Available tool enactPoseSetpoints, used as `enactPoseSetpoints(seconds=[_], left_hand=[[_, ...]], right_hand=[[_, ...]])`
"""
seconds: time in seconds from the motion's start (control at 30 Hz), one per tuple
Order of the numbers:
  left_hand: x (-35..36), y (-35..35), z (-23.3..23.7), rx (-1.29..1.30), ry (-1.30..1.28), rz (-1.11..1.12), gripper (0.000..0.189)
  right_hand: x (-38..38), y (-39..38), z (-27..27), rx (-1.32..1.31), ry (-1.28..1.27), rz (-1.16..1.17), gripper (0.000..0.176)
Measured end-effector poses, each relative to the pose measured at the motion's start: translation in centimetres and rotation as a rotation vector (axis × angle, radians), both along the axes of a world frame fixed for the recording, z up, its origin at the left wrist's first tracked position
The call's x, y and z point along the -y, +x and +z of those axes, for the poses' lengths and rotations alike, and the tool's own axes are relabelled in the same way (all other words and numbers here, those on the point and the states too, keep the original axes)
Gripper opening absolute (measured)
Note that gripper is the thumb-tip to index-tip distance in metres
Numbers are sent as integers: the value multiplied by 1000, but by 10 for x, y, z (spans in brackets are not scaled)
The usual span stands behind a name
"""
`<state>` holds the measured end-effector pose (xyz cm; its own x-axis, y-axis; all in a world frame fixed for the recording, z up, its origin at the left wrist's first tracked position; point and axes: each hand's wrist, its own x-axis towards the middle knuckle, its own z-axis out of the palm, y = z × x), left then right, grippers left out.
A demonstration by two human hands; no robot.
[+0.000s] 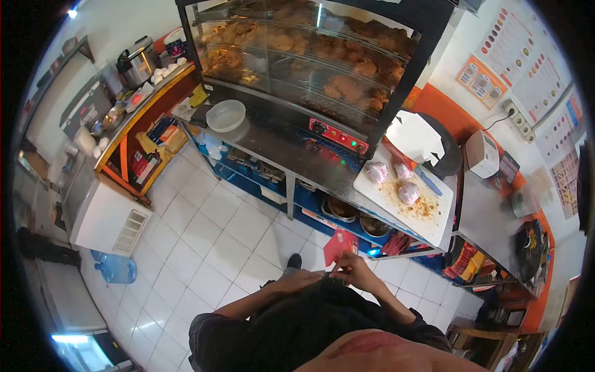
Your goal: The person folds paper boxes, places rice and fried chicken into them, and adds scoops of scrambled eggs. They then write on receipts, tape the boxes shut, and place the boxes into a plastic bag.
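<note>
In front of my waist, my right hand (pixel 353 273) is closed on a flat red packet (pixel 340 245), which sticks up beyond the fingers. Close beside it, my left hand (pixel 302 281) rests against the dark shirt (pixel 310 316) with its fingers drawn together. Whatever those fingers hold, if anything, is too small to make out. Ahead on the right, a white cutting board (pixel 414 214) bears crumbs, a knife with a blue handle (pixel 427 180) and several wrapped round bundles, one of them a white and pink bundle (pixel 408 193).
A glass display case (pixel 297 56) of fried pieces stands on the metal counter (pixel 273 133), near a plastic bowl (pixel 225 116). Pans (pixel 375 226) sit on the shelf below. To the left are a white chest (pixel 111 217) and a blue water bottle (pixel 116 268) on the tiled floor.
</note>
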<state>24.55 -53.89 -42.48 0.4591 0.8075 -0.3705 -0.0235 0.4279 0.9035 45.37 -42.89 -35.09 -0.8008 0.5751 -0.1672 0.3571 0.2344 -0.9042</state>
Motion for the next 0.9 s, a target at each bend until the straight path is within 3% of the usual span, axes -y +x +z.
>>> enactPoseSetpoints(seconds=[0.07, 0.2, 0.3, 0.37, 0.4, 0.43, 0.47, 0.5, 0.53, 0.57, 0.6, 0.63, 0.7, 0.73, 0.8, 0.9], left_hand=[[-6, -3, 5, -3, 97, -19, 44], [-13, -5, -3, -39, 125, -70, 45], [-18, 2, -28, -102, 302, -55, 48], [-22, 3, -44, -163, 409, -24, 50], [-31, -1, -3, -281, 367, -13, 50], [-36, -3, 37, -397, 323, -1, 50], [-37, 0, 64, -670, 604, 97, 41], [-42, 9, 51, -661, 602, 106, 41], [-48, 21, 29, -737, 887, 215, 37], [-53, 32, 18, -809, 1171, 325, 33], [-58, 40, 21, -865, 1234, 347, 29], [-64, 33, 30, -864, 1231, 354, 29], [-80, 19, 46, -587, 1214, 80, 32], [-81, 16, 36, -425, 1142, 302, 32], [-98, -17, 53, -729, 1134, 404, 33], [-115, -57, 74, -693, 1098, 498, 41]], right_hand=[[-3, 1, -14, 48, 81, 147, 18], [-5, -6, 8, 95, 71, 37, 20], [0, 5, -8, -62, 248, 205, 23], [8, 8, 1, -41, 197, -111, 20], [13, 11, -10, -76, 247, -339, 25], [13, 9, -20, -199, 320, -521, 43], [15, 1, -16, -262, 114, -637, 50], [16, -4, -12, -319, -96, -751, 59], [14, 0, -22, -308, -95, -747, 59], [10, 7, -42, -428, -408, -775, 59], [7, 11, -52, -547, -723, -792, 60], [2, 13, -50, -542, -722, -789, 60], [-14, 14, -41, -281, -40, -657, 57], [-13, 10, -30, -379, -274, -757, 53], [-25, 23, -22, -345, -293, -768, 53], [-40, 36, -13, -377, -327, -690, 57]])
